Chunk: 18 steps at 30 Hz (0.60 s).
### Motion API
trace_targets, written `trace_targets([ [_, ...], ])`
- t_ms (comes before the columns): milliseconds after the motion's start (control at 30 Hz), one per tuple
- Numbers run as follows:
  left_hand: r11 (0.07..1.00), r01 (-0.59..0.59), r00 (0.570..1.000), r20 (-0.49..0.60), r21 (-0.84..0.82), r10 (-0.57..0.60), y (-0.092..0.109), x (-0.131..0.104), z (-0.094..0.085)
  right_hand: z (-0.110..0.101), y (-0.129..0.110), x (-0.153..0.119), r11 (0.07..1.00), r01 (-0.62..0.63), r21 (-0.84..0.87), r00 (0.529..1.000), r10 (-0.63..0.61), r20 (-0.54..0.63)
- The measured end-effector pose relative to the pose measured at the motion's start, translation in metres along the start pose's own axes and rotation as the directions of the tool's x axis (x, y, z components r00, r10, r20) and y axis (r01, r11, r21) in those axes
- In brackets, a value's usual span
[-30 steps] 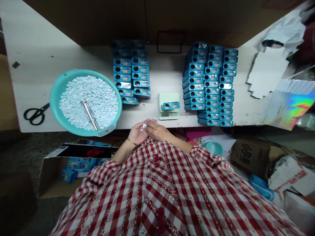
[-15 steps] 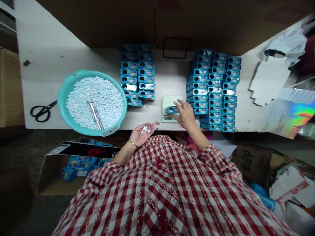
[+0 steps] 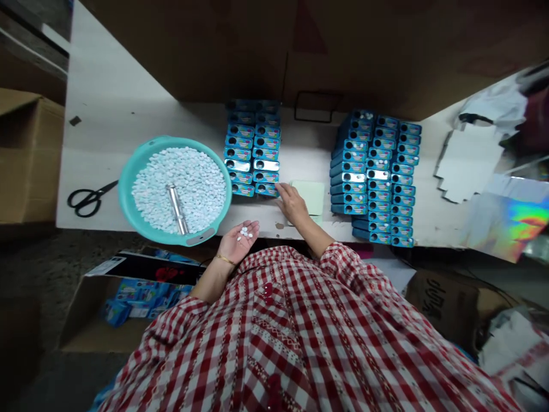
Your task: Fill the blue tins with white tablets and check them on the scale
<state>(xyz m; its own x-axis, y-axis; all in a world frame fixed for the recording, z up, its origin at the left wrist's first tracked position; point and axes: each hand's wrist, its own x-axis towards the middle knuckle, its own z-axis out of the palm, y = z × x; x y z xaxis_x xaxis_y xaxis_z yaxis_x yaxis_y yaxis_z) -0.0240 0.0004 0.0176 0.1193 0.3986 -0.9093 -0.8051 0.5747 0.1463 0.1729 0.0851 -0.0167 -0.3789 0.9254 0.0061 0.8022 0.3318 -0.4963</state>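
Note:
Several small white pieces (image 3: 245, 233) rest on the upturned palm of my left hand (image 3: 238, 240), near the table's front edge. The fingers of that hand are stretched out. My right hand (image 3: 292, 205) has its fingertips at the right end of a blue box (image 3: 266, 189), the front one in the right column of the left group. Its fingers look slightly apart and not wrapped round the box. Beside that hand is a pale green scale (image 3: 307, 197) with nothing on its plate; the forearm partly covers its front.
A turquoise basin (image 3: 127, 189) of white pieces holds a metal tube (image 3: 177, 209). Black scissors (image 3: 91, 200) lie to its left. Three columns of blue boxes (image 3: 380, 186) stand at right. A large cardboard box (image 3: 240, 51) spans the back. An open carton (image 3: 86, 320) of blue packs sits below.
My right hand has moved left from the scale to the left group. The blue box has left the scale, and a box now fills the front of the right column. White pieces remain on my left palm.

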Motion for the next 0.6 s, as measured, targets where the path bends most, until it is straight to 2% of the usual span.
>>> trace_targets([
  [67, 1.0, -0.008, 1.0, -0.03, 0.005, 0.009, 0.004, 0.003, -0.002, -0.026, 0.029, -0.029, 0.998, -0.02, -0.058, 0.997, 0.015, -0.08],
  [133, 1.0, -0.018, 0.998, -0.062, 0.007, 0.019, 0.007, 0.007, -0.002, -0.056, 0.063, -0.067, 0.962, -0.2, -0.187, 0.964, 0.16, -0.211],
  [167, 1.0, -0.022, 0.997, -0.072, 0.007, 0.022, 0.009, 0.009, 0.0, -0.069, 0.079, -0.085, 0.928, -0.275, -0.252, 0.948, 0.218, -0.231],
  [233, 1.0, -0.025, 0.997, -0.072, 0.01, 0.026, 0.011, 0.012, 0.004, -0.087, 0.106, -0.115, 0.862, -0.334, -0.381, 0.941, 0.283, -0.186],
  [300, 0.999, -0.023, 0.998, -0.053, 0.03, 0.025, 0.011, 0.014, 0.011, -0.093, 0.121, -0.131, 0.829, -0.31, -0.466, 0.949, 0.296, -0.106],
  [400, 0.997, -0.024, 1.0, -0.018, 0.068, 0.026, 0.008, 0.014, 0.022, -0.093, 0.117, -0.133, 0.822, -0.239, -0.516, 0.969, 0.239, -0.067],
  [500, 0.996, -0.024, 1.0, 0.001, 0.08, 0.024, -0.001, 0.013, 0.028, -0.093, 0.088, -0.117, 0.851, -0.097, -0.516, 0.995, 0.099, -0.023],
  [600, 0.996, -0.011, 1.0, 0.001, 0.087, 0.011, -0.011, 0.012, 0.03, -0.089, 0.053, -0.09, 0.868, 0.052, -0.494, 0.998, -0.024, 0.063],
])
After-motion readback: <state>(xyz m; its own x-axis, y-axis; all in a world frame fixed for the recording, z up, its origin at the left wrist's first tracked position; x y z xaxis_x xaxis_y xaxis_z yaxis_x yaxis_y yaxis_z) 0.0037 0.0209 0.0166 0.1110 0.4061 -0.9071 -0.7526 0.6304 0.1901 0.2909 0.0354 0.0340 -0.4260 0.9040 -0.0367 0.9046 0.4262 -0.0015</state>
